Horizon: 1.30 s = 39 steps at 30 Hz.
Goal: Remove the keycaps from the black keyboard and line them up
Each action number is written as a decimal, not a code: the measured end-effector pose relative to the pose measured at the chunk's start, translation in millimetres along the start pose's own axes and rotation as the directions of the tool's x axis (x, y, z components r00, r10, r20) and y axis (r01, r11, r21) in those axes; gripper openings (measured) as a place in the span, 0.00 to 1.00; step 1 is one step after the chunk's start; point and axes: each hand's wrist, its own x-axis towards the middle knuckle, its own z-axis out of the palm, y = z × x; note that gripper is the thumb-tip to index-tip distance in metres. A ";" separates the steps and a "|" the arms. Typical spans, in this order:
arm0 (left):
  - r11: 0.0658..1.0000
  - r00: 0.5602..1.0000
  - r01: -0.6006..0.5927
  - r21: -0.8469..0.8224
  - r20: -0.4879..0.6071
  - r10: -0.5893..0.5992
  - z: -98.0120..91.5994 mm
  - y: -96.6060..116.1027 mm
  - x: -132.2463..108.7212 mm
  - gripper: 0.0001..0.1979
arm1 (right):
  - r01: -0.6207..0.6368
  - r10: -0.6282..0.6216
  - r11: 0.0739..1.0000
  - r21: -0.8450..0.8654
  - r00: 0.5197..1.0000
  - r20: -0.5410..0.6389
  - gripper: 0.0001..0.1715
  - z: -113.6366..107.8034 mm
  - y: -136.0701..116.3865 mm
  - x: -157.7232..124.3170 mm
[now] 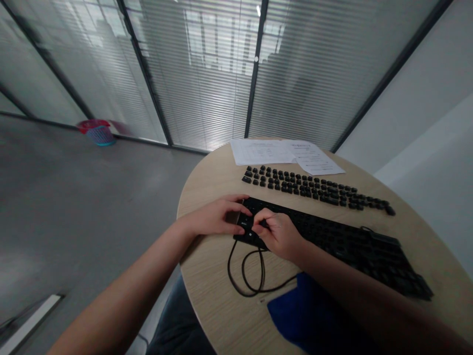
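A black keyboard base (pixel 343 244) lies across a round wooden table (pixel 221 305). My left hand (pixel 216 217) rests on the keyboard's left end, fingers curled over its edge and gripping it. My right hand (pixel 279 234) is beside it with fingers pinched down onto the keyboard's left part; what they pinch is too small to make out. Behind the keyboard, several loose black keycaps (pixel 314 187) are laid out in rows on the table. The keyboard's black cable (pixel 246 273) loops toward the front edge.
Two printed paper sheets (pixel 284 153) lie at the table's far side. A blue cloth (pixel 306 315) lies under my right forearm. A red and blue basket (pixel 96 131) stands on the grey floor by the glass wall with blinds.
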 end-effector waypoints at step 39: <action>0.993 0.999 -0.041 -0.111 -0.019 0.039 -7.2 -0.8 -0.1 0.07 | 0.041 -0.044 0.994 0.100 0.999 0.029 0.20 -3.0 -3.0 4.6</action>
